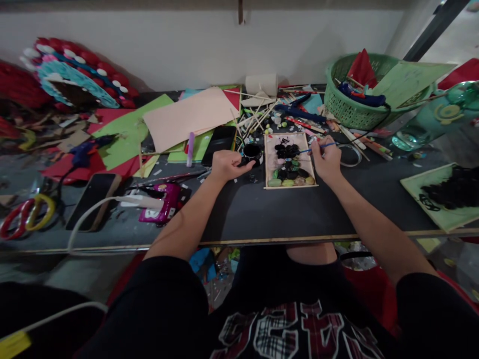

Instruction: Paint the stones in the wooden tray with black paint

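My right hand [326, 158] is closed around a thin blue paintbrush [307, 150], its tip over the dark upper part of a small framed panel [273, 164]. Black-painted pebbles [287, 149] sit in the panel's upper half. Green, yellowish and black pebbles [287, 183] line its lower part. Just left of the panel stands a small jar of black paint [253, 153]. My left hand [226, 166] is closed at the jar's left side, thumb reaching along its front. The fingers' far side is hidden.
A green basket [348, 117] and a clear bottle [415, 132] stand at the back right. A second panel [422, 184] lies far right. Left are coloured paper [190, 117], a phone [93, 202], a purple corded device [163, 204] and scissors [28, 215].
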A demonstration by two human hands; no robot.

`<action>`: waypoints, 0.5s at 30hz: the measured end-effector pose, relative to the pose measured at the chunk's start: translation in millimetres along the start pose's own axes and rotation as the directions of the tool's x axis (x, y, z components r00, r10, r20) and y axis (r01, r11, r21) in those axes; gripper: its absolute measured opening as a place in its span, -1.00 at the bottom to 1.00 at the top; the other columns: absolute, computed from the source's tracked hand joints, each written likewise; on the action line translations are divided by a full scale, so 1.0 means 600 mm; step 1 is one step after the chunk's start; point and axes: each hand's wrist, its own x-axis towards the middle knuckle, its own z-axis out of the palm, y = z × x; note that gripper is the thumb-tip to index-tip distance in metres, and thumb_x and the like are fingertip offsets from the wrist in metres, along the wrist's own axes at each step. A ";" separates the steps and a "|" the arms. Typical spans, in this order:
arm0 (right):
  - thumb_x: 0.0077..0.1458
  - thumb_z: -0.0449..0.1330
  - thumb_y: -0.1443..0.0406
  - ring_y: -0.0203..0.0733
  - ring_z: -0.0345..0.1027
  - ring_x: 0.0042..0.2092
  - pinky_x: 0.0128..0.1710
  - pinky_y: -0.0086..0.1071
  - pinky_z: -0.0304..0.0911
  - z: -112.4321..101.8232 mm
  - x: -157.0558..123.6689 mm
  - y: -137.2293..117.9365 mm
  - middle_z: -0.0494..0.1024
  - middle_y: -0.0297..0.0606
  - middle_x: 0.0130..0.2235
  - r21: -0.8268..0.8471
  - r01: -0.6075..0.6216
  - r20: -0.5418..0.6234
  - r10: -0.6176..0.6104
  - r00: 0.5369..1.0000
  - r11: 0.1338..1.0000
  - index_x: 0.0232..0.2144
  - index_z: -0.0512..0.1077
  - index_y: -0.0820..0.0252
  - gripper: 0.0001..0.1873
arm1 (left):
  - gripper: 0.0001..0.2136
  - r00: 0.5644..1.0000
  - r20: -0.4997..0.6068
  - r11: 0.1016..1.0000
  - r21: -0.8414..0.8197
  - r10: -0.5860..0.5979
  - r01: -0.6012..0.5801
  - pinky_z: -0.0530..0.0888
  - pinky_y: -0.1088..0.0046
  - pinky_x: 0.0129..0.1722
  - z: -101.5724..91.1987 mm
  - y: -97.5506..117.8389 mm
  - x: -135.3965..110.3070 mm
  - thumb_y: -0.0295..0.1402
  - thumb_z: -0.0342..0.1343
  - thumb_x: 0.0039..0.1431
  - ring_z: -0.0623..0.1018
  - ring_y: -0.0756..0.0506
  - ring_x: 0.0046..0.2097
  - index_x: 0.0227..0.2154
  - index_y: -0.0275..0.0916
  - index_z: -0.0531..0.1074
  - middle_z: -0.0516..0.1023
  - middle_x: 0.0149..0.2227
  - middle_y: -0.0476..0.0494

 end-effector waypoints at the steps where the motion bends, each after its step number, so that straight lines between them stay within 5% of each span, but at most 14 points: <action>1: 0.26 0.06 -0.10 -0.29 0.21 -0.47 -0.38 -0.29 0.14 0.000 0.000 -0.002 0.34 -0.36 -0.51 -0.011 0.005 0.002 -0.005 1.000 1.000 -0.57 0.24 0.10 -0.48 | -0.39 1.000 0.002 1.000 0.004 -0.010 0.010 -0.02 0.43 -0.57 0.001 0.000 -0.001 -0.04 0.15 0.18 0.01 0.07 -0.62 -0.70 -0.17 -0.14 -0.07 -0.71 0.14; 9: 0.26 0.06 -0.09 -0.26 0.24 -0.46 -0.38 -0.28 0.15 0.000 0.001 0.001 0.36 -0.34 -0.49 0.000 -0.031 0.002 0.031 1.000 1.000 -0.53 0.23 0.08 -0.51 | -0.40 0.999 -0.048 1.000 -0.012 0.025 -0.025 -0.01 0.42 -0.56 0.005 0.001 0.001 -0.06 0.14 0.21 0.03 0.06 -0.62 -0.70 -0.18 -0.11 -0.06 -0.71 0.14; 15: 0.28 0.03 -0.10 -0.26 0.22 -0.47 -0.37 -0.28 0.18 0.008 0.001 0.000 0.37 -0.33 -0.47 0.054 -0.077 -0.040 0.080 0.996 0.996 -0.48 0.24 0.08 -0.54 | -0.50 1.000 -0.002 0.998 -0.063 0.012 -0.012 0.08 0.40 -0.52 0.000 -0.004 -0.003 -0.14 -0.11 0.39 0.16 0.02 -0.61 -0.68 -0.18 0.04 0.10 -0.70 0.06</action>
